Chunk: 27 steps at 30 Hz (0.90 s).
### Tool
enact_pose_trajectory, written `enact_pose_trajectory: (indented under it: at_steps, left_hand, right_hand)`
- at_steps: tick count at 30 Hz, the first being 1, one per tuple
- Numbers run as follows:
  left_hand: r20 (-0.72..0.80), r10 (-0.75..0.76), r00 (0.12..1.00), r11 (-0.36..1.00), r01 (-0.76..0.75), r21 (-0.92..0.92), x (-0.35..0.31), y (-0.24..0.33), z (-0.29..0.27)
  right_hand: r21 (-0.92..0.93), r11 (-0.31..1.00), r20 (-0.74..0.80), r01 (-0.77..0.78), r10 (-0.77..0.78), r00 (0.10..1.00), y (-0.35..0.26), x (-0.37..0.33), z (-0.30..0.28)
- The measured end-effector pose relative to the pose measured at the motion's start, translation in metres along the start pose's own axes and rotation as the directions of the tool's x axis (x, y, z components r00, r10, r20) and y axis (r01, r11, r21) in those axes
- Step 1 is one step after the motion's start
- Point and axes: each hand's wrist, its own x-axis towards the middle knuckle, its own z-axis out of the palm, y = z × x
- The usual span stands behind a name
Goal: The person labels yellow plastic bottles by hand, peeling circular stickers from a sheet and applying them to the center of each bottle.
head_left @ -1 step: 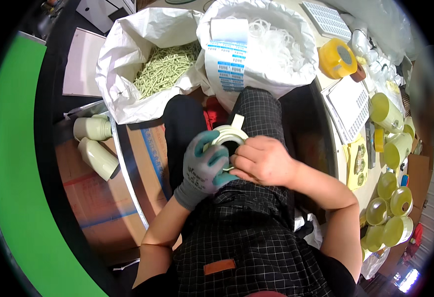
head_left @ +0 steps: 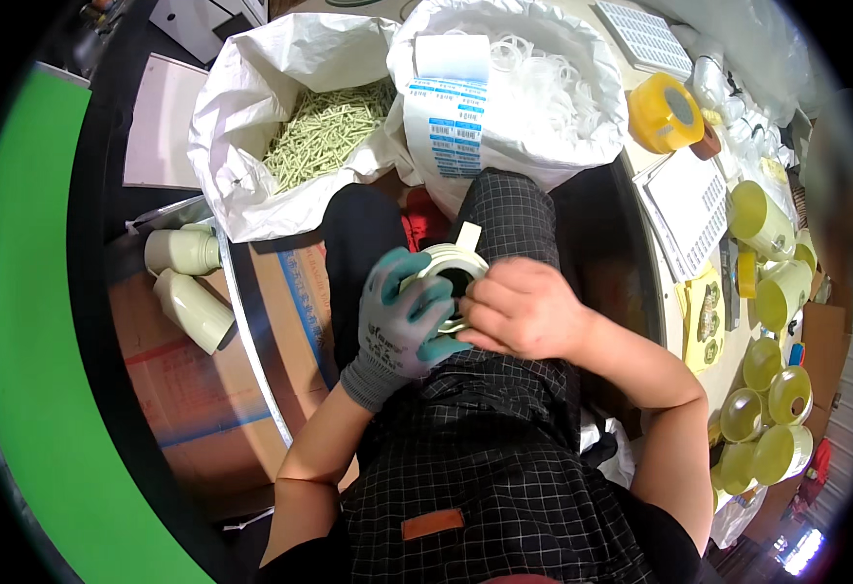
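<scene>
Above my lap I hold a pale green plastic pipe fitting (head_left: 434, 263) with a round dark mouth and a flat tab standing out at its far side. My left hand (head_left: 402, 316), in a grey glove with teal fingertips, wraps round the fitting's left side. My bare right hand (head_left: 519, 310) is closed, its fingertips bunched against the right rim of the mouth. What lies between those fingertips is hidden.
Ahead stand a white sack of pale green screw-like pieces (head_left: 324, 136) and a white sack of clear rings (head_left: 553, 102). Two pale green fittings (head_left: 193, 304) lie on cardboard at left. On the right-hand table are a yellow tape roll (head_left: 664, 112), papers (head_left: 681, 209) and several yellow-green rolls (head_left: 781, 453).
My right hand has shifted slightly up and to the right at the rim. The left hand still holds the fitting almost where it was.
</scene>
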Motion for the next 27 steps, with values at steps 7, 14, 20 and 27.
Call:
enact_pose_trajectory:
  at_steps: [7, 14, 20, 27]
  left_hand:
    - [0.192, -0.094, 0.977, 0.990, 0.073, 0.117, 0.005, 0.005, -0.010]
    - [0.193, -0.184, 0.964, 0.929, 0.107, 0.355, 0.011, 0.027, -0.020]
    - [0.415, -0.295, 0.861, 0.884, 0.081, 0.461, 0.052, 0.047, -0.039]
    - [0.297, -0.350, 0.888, 0.885, 0.209, 0.416, 0.047, 0.034, -0.035]
  right_hand:
    - [0.171, 0.964, 0.150, -0.202, 0.177, 0.973, -0.004, -0.002, -0.004]
    - [0.191, 0.955, -0.029, -0.229, 0.238, 0.971, -0.013, -0.007, 0.030]
    - [0.066, 0.975, -0.067, -0.214, 0.218, 0.974, -0.010, -0.016, 0.031]
    - [0.078, 0.967, -0.125, -0.242, 0.250, 0.960, -0.014, -0.016, 0.034]
